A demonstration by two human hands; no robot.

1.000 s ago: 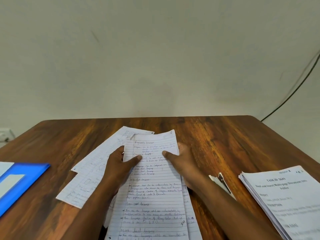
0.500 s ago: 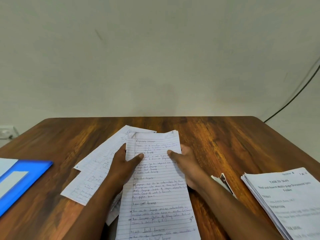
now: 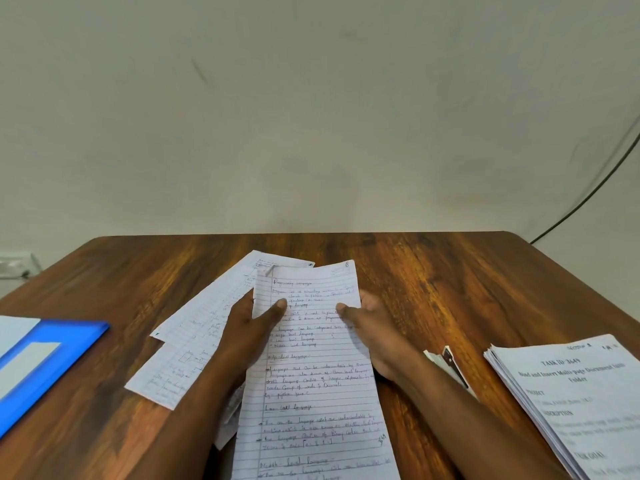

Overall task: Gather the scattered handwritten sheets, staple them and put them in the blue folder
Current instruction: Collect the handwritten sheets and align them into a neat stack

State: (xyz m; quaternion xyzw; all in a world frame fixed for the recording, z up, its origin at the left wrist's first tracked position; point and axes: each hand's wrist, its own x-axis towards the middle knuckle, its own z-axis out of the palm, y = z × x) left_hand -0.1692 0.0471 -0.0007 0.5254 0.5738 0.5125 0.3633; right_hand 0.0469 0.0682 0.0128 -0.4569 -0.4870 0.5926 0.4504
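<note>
Both hands hold one lined handwritten sheet (image 3: 313, 375) near its far end, above the middle of the wooden table (image 3: 450, 289). The left hand (image 3: 247, 334) grips the sheet's left edge: the thumb lies across the written face and the fingers pass behind the paper. The right hand (image 3: 372, 327) grips the right edge in the same way, thumb on top and pointing inward. The sheet runs from the hands toward the viewer and leaves the frame at the bottom edge.

Further handwritten sheets (image 3: 194, 341) lie fanned out on the table to the left of the held sheet, partly beneath the left hand and forearm (their exact count cannot be determined, since they overlap). The blue folder (image 3: 48, 362) lies at the left edge of the table, well apart from the sheets, with a white label on its cover.

A small white and dark object (image 3: 450, 367), possibly the stapler, lies just beside the right forearm; most of it is hidden. A stack of printed pages (image 3: 571, 403) rests at the right edge of the table.
</note>
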